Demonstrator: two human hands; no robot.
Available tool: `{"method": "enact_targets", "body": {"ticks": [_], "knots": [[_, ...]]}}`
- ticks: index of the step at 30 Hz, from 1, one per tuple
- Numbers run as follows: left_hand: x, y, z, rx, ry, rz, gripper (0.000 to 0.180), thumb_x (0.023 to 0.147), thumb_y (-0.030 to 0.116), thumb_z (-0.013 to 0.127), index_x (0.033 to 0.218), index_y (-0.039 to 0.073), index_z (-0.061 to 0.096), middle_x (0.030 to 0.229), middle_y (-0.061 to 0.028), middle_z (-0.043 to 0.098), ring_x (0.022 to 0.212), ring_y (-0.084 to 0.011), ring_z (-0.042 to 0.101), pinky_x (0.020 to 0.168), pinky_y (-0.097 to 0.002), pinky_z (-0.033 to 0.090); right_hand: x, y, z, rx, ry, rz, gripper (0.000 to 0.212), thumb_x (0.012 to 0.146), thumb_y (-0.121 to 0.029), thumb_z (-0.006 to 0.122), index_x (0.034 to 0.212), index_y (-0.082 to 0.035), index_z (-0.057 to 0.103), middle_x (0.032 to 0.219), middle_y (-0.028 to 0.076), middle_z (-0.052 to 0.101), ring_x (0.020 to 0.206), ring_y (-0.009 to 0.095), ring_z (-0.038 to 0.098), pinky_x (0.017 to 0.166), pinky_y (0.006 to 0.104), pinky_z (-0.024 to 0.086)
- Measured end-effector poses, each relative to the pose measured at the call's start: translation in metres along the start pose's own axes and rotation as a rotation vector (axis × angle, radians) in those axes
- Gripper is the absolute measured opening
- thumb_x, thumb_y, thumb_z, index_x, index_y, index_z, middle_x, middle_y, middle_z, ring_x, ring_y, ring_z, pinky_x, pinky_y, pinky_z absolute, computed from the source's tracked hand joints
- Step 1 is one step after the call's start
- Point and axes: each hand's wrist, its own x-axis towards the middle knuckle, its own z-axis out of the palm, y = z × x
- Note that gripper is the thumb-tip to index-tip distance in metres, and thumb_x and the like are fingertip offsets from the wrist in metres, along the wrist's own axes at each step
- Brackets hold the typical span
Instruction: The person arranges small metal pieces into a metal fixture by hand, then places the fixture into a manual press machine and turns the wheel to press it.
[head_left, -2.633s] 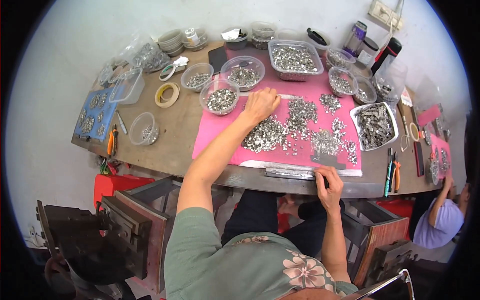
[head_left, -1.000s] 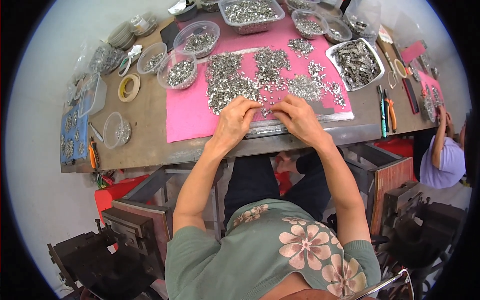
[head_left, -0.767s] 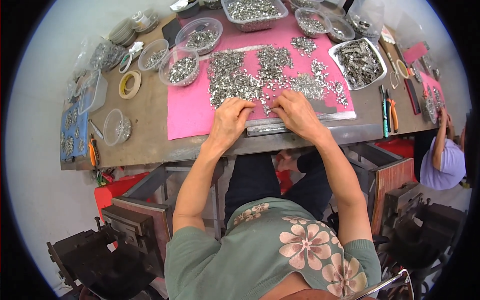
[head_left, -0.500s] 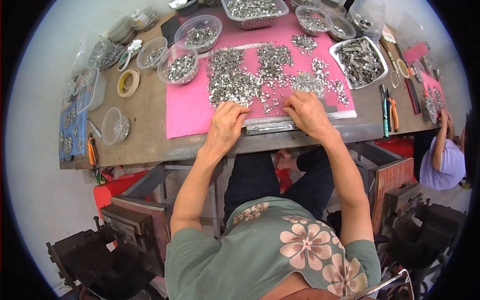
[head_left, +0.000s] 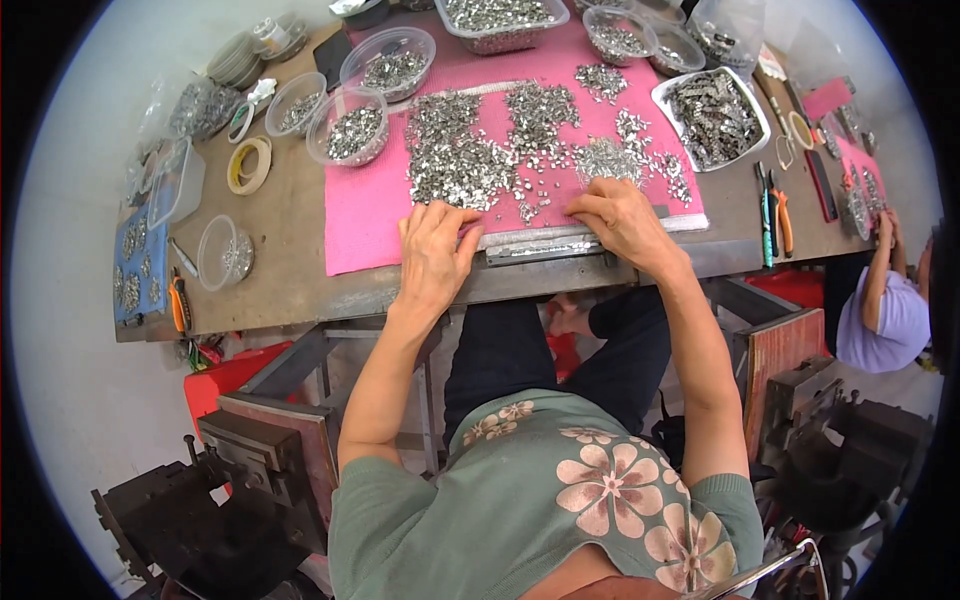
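Observation:
My left hand [head_left: 432, 250] is at the front edge of a pink mat [head_left: 362, 215], its thumb and index finger curled toward each other. Whatever lies between these fingertips is too small to make out. To its right, my right hand [head_left: 622, 222] has thumb and forefinger pinched together just past a narrow metal bar fixture [head_left: 540, 250] at the table's front edge. Any piece in that pinch is hidden. Small silvery metal pieces [head_left: 462, 172] lie in heaps beyond my left hand. A pile of thin bright pieces [head_left: 608, 160] is just beyond my right hand.
Clear plastic tubs [head_left: 348, 128] of metal parts stand at the back left. A white tray [head_left: 714, 118] of dark linked parts is at the right, near orange-handled pliers [head_left: 783, 222]. Rolls of tape [head_left: 249, 166] lie left. Another person [head_left: 885, 310] sits far right.
My left hand has shifted slightly left, its thumb lower. My right hand stays over nearly the same spot, still pinched. The whole view has moved a little.

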Motion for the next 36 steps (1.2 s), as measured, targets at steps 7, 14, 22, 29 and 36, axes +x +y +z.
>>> {"method": "enact_targets", "body": {"ticks": [7,14,22,29,36], "knots": [[0.002,0.007,-0.005,-0.046,-0.084,0.032,0.007,0.086,0.005,0.071,0.093,0.008,0.068,0.088,-0.0053,0.062,0.087,-0.0255,0.057,0.082,-0.0403,0.04,-0.003,0.004,-0.005,-0.03,-0.065,0.029,0.006,0.086,-0.011,0.07,0.087,-0.005,0.07,0.083,0.01,0.062,0.086,0.031,0.064,0.08,0.0428,0.047],[-0.009,0.029,-0.004,-0.365,-0.153,-0.094,0.009,0.09,0.002,0.067,0.097,0.002,0.063,0.092,-0.0106,0.065,0.086,-0.0276,0.061,0.08,-0.0379,0.048,0.002,0.001,-0.002,0.063,-0.008,0.128,0.011,0.082,-0.006,0.075,0.089,0.0,0.07,0.08,0.013,0.062,0.07,0.03,0.063,0.064,0.0415,0.049],[-0.016,0.03,0.013,-0.374,-0.03,0.053,0.011,0.088,-0.002,0.067,0.098,0.0,0.062,0.096,-0.0134,0.063,0.088,-0.0307,0.061,0.078,-0.0381,0.05,0.0,-0.001,0.001,0.024,0.032,0.093,0.009,0.084,-0.006,0.073,0.089,0.0,0.069,0.079,0.015,0.06,0.072,0.034,0.062,0.066,0.0437,0.049],[-0.013,0.04,0.008,-0.206,-0.019,0.156,0.015,0.085,-0.003,0.069,0.097,0.0,0.06,0.093,-0.0141,0.06,0.087,-0.0329,0.06,0.076,-0.0425,0.051,0.003,-0.01,0.0,-0.031,0.096,0.1,0.011,0.085,-0.004,0.071,0.093,0.002,0.065,0.079,0.016,0.062,0.074,0.035,0.064,0.067,0.0435,0.051],[-0.013,0.036,0.004,-0.176,-0.06,0.206,0.016,0.085,-0.003,0.07,0.099,0.0,0.063,0.096,-0.0133,0.062,0.088,-0.0324,0.061,0.076,-0.042,0.052,0.0,-0.035,0.002,0.236,0.189,0.209,0.011,0.089,-0.001,0.068,0.099,0.001,0.064,0.087,0.016,0.068,0.08,0.033,0.068,0.072,0.0407,0.052]]}}
